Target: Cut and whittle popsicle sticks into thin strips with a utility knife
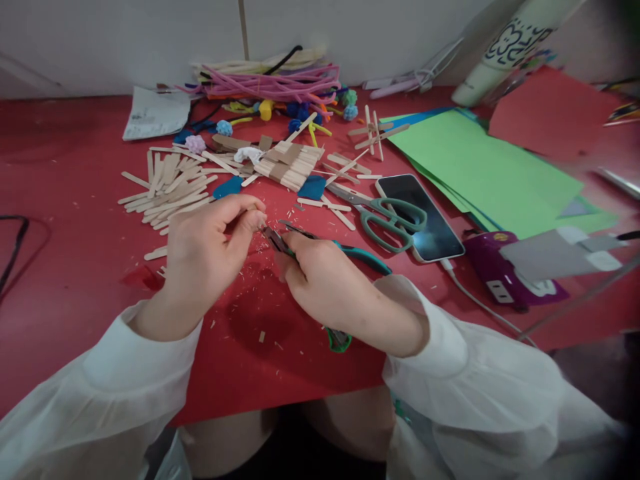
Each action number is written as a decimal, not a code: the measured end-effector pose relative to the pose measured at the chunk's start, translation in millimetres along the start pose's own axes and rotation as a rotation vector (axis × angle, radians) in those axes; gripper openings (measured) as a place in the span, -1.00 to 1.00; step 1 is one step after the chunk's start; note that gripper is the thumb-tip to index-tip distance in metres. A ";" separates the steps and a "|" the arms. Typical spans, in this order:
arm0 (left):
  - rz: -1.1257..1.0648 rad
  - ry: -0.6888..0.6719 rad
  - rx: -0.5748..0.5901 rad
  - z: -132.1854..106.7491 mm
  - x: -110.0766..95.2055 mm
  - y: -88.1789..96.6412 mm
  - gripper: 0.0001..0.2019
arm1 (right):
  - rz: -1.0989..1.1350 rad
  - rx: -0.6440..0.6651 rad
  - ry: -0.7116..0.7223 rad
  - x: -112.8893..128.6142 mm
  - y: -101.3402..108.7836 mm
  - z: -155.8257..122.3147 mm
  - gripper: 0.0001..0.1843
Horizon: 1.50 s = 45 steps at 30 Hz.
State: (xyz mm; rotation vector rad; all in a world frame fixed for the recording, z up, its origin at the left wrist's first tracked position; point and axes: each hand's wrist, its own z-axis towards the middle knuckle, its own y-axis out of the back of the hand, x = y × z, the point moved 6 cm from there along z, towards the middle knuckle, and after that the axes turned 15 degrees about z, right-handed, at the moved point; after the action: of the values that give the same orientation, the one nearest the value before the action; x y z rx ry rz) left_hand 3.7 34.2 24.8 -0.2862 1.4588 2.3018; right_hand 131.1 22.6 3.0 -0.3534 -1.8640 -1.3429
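The right hand [320,283] clasps the teal-handled cutters [278,244] — long axis diagonal, nose pointing up-left — at the left hand [203,260], fingertips pinched together.

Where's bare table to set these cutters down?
Widest bare patch: left table, between the black cable and the stick pile. A smaller one lies at the near edge, below the left hand and the right hand holding the cutters, littered with chips. Crowded: the back, from the pile to scissors and phone.

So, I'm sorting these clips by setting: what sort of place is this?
Probably a craft table, at home or in a classroom: popsicle sticks, pipe cleaners and coloured paper sheets lie about.
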 end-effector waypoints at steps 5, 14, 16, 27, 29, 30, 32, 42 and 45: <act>-0.086 -0.004 -0.106 -2.1 -2.4 6.7 -0.91 | -0.214 -0.054 0.055 4.4 -0.3 -0.5 -0.79; 0.001 0.016 -0.087 -2.8 -6.6 13.7 -0.85 | -0.350 -0.137 0.095 7.2 2.2 -2.9 -0.74; 0.029 -0.005 -0.114 -3.1 -7.6 15.8 -0.85 | -0.348 -0.140 0.110 7.6 1.7 -3.9 -0.74; 0.078 -0.115 -0.149 -3.4 -13.0 17.6 -0.83 | -0.329 -0.142 0.090 5.8 0.3 -1.7 -0.69; 0.087 -0.096 -0.140 -3.7 -11.8 17.1 -0.83 | -0.285 -0.118 0.080 6.9 1.3 -1.1 -0.68; 0.090 -0.088 -0.136 -4.1 -11.4 17.0 -0.83 | -0.263 -0.107 0.074 7.1 1.7 -0.8 -0.69; 0.090 -0.077 -0.137 -5.1 -11.2 17.1 -0.84 | -0.233 -0.102 0.064 7.0 2.3 -0.6 -0.69; -0.165 0.103 -0.121 2.1 7.2 5.4 -0.88 | -0.307 -0.246 0.283 18.8 -2.1 -13.4 -0.67; -0.237 0.170 -0.088 4.3 13.1 2.1 -0.90 | -0.356 -0.245 0.195 12.8 4.3 -10.0 -0.70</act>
State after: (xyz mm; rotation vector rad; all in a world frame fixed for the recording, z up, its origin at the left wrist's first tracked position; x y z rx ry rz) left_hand -8.8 40.2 23.4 -0.6582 1.3220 2.1948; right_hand 129.9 12.6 16.5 -0.0070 -1.6531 -1.7856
